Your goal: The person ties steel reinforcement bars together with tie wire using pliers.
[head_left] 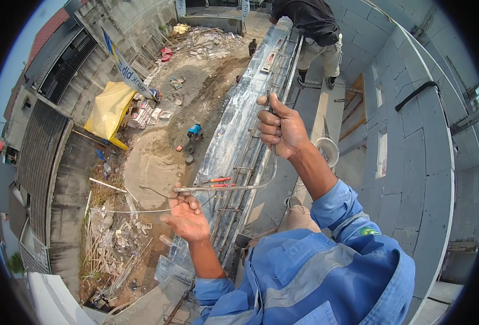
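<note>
A slim grey metal rod (223, 188), bent in a rounded curve, spans the gap between my hands. My right hand (284, 129) is closed in a fist around its upper end, thumb up, with a short dark piece showing by the thumb. Palm up, my left hand (188, 218) has curled fingers at the rod's other end, while its thumb stands apart. Thin wire sticks out beside those fingers. Just behind the rod, a red-handled tool (218, 180) lies by a long cage of steel reinforcing bars (245, 170); its head is hard to make out.
A long grey formwork panel (231, 122) runs alongside the bars, carrying a red-and-white spirit level (269, 60). Beyond it the ground drops far below, where a person in blue (195, 131) bends. Another worker (310, 27) stoops ahead. A block wall (407, 135) and pale bucket (327, 151) are right.
</note>
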